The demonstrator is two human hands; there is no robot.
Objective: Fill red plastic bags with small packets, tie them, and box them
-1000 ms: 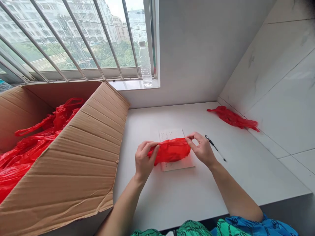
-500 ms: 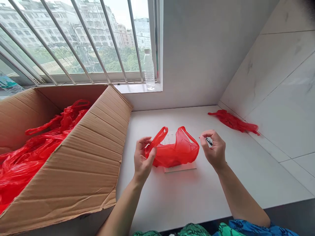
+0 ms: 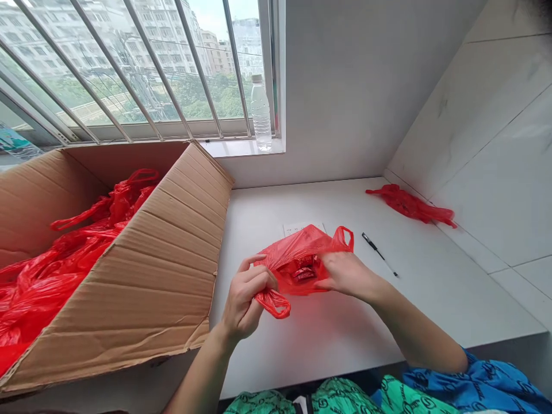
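A thin red plastic bag (image 3: 284, 244) is held above the white table, its mouth turned toward me. My left hand (image 3: 248, 293) is closed round the bag's left handle, whose loop pokes out below the fingers. My right hand (image 3: 347, 275) reaches into the mouth from the right; its thumb shows at the rim, but the other fingers are blurred and hidden. Small shiny dark-red packets (image 3: 304, 272) show inside the bag. A black-and-white pen (image 3: 379, 255) lies on the table to the right of the bag.
On my left stands a cardboard box (image 3: 164, 253) with crumpled red bags (image 3: 86, 253) inside. Another red bag (image 3: 409, 205) lies by the tiled wall. Partly covered paper (image 3: 295, 229) is behind the held bag. A clear bottle (image 3: 261, 115) stands on the windowsill.
The pen has left my right hand and lies on the table. That hand has moved left into the bag. My left hand has closed on the handle, and the bag's mouth now faces me.
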